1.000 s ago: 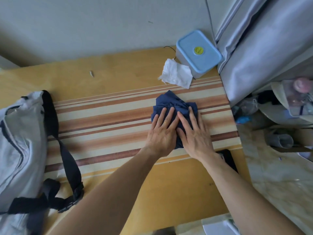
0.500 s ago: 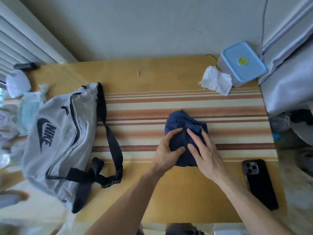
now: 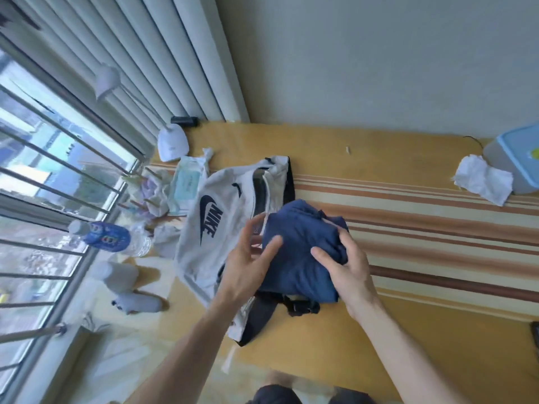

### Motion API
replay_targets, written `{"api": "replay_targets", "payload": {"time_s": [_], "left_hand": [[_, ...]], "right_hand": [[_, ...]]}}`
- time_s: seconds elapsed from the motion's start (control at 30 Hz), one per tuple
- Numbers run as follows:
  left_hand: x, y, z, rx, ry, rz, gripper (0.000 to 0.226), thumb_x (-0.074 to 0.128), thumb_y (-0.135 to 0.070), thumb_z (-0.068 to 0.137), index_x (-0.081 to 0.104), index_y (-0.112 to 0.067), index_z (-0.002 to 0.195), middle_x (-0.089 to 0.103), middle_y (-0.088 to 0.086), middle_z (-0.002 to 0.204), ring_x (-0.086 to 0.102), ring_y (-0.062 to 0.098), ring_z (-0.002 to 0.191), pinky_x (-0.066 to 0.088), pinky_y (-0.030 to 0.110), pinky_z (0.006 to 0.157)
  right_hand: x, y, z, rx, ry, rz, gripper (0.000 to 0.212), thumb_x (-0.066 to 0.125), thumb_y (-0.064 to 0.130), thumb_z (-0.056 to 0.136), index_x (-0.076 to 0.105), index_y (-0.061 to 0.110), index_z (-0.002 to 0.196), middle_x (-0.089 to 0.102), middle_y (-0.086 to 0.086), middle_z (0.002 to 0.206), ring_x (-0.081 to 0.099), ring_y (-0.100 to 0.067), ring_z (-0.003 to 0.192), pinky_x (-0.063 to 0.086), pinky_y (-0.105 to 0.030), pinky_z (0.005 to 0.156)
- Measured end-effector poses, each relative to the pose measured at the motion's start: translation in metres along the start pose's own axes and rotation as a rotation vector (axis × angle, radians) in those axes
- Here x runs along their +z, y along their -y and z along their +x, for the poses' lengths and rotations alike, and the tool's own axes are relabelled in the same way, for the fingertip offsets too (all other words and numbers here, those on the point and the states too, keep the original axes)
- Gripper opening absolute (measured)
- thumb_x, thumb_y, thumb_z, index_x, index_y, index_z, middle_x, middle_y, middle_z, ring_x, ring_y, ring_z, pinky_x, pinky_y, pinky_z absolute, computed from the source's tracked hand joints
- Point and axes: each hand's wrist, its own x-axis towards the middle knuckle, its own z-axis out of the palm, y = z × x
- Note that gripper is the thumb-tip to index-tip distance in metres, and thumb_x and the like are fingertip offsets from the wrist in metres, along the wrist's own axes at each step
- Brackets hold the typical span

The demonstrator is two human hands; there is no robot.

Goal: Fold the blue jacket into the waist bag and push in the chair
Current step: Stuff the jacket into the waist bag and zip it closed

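Left grip [image 3: 245, 269], right grip [image 3: 350, 266] clasp jacket [image 3: 300, 243] over waist bag [image 3: 204, 228].

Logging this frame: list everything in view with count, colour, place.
table: 1, yellow wood, against wall
mat: 1, cream and brown stripes, on the table
waist bag: 1, light grey with black strap, table left of centre
blue jacket: 1, dark blue, bundled over the waist bag
tissue: 1, white, far right
box: 1, blue lid, right edge
bottle: 1, clear with blue label, by window
lamp: 1, white, table's far left
left hand: 1, holds jacket's left edge
right hand: 1, grips jacket's right side
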Motion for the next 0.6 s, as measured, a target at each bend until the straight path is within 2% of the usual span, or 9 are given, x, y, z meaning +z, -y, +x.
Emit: {"api": "replay_targets", "payload": {"time_s": [0.07, 0.13, 0.2, 0.27, 0.33, 0.4, 0.47, 0.53, 0.6], "left_hand": [[-0.028, 0.023, 0.019, 0.057, -0.271, 0.264, 0.022, 0.052, -0.038, 0.103, 0.057, -0.037, 0.124, 0.069, -0.004, 0.111, 0.068, 0.02, 0.102, 0.056, 0.041, 0.084], [-0.05, 0.045, 0.043, 0.074, -0.32, 0.616, 0.02, 0.056, -0.028, 0.098, 0.061, -0.028, 0.117, 0.063, 0.007, 0.117, 0.061, 0.031, 0.112, 0.051, 0.044, 0.089], [-0.064, 0.058, 0.062, -0.026, -0.085, 0.915, 0.023, 0.063, -0.027, 0.09, 0.066, -0.024, 0.113, 0.056, 0.011, 0.125, 0.05, 0.035, 0.123, 0.049, 0.045, 0.094], [-0.071, 0.063, 0.07, -0.088, 0.184, 1.084, 0.025, 0.062, -0.023, 0.09, 0.067, -0.017, 0.113, 0.055, 0.012, 0.122, 0.052, 0.035, 0.121, 0.05, 0.045, 0.089], [-0.076, 0.068, 0.073, -0.03, 0.233, 1.11, 0.022, 0.058, -0.013, 0.091, 0.067, -0.008, 0.109, 0.06, 0.014, 0.112, 0.063, 0.037, 0.107, 0.055, 0.046, 0.082], [-0.082, 0.074, 0.073, 0.052, 0.165, 1.078, 0.02, 0.056, -0.007, 0.086, 0.071, -0.005, 0.1, 0.064, 0.015, 0.101, 0.067, 0.038, 0.095, 0.057, 0.046, 0.077], [-0.092, 0.077, 0.067, 0.082, 0.028, 0.994, 0.023, 0.056, -0.002, 0.079, 0.071, -0.005, 0.095, 0.066, 0.016, 0.096, 0.065, 0.04, 0.092, 0.053, 0.044, 0.071], [-0.102, 0.073, 0.053, 0.107, -0.13, 0.891, 0.04, 0.051, 0.002, 0.073, 0.068, -0.001, 0.109, 0.068, 0.018, 0.106, 0.064, 0.042, 0.096, 0.05, 0.044, 0.071], [-0.108, 0.067, 0.039, 0.163, -0.178, 0.816, 0.062, 0.046, 0.005, 0.072, 0.059, 0.0, 0.132, 0.064, 0.019, 0.131, 0.062, 0.043, 0.109, 0.053, 0.045, 0.079]], "right_hand": [[0.021, 0.01, 0.001, -0.066, -0.023, -0.076, 0.05, 0.074, 0.016, 0.091, 0.059, 0.04, 0.132, 0.066, 0.015, 0.132, 0.062, -0.001, 0.12, 0.051, -0.041, 0.107], [0.04, 0.02, 0.004, -0.14, -0.038, -0.143, 0.05, 0.074, 0.017, 0.091, 0.057, 0.037, 0.135, 0.064, 0.016, 0.134, 0.06, 0.003, 0.121, 0.051, -0.035, 0.107], [0.06, 0.027, 0.012, -0.212, -0.041, -0.238, 0.051, 0.073, 0.022, 0.092, 0.055, 0.037, 0.137, 0.062, 0.013, 0.136, 0.058, -0.001, 0.124, 0.051, -0.034, 0.107], [0.082, 0.03, 0.025, -0.288, -0.064, -0.368, 0.052, 0.071, 0.026, 0.092, 0.053, 0.036, 0.139, 0.06, 0.008, 0.139, 0.057, -0.008, 0.127, 0.049, -0.034, 0.107], [0.102, 0.029, 0.038, -0.319, -0.085, -0.467, 0.054, 0.071, 0.025, 0.092, 0.052, 0.033, 0.141, 0.058, 0.002, 0.14, 0.056, -0.013, 0.128, 0.047, -0.031, 0.107], [0.117, 0.027, 0.048, -0.285, -0.103, -0.547, 0.055, 0.069, 0.024, 0.092, 0.051, 0.032, 0.143, 0.056, -0.003, 0.139, 0.055, -0.019, 0.127, 0.044, -0.026, 0.102], [0.128, 0.022, 0.053, -0.222, -0.113, -0.626, 0.055, 0.067, 0.023, 0.094, 0.048, 0.031, 0.145, 0.052, -0.006, 0.141, 0.054, -0.025, 0.126, 0.043, -0.028, 0.098], [0.138, 0.015, 0.059, -0.129, -0.11, -0.685, 0.056, 0.064, 0.024, 0.095, 0.045, 0.029, 0.147, 0.049, -0.008, 0.144, 0.053, -0.03, 0.126, 0.043, -0.033, 0.097], [0.147, 0.008, 0.067, -0.039, -0.105, -0.696, 0.055, 0.063, 0.024, 0.096, 0.044, 0.027, 0.148, 0.048, -0.01, 0.144, 0.053, -0.032, 0.126, 0.043, -0.034, 0.097]]}}
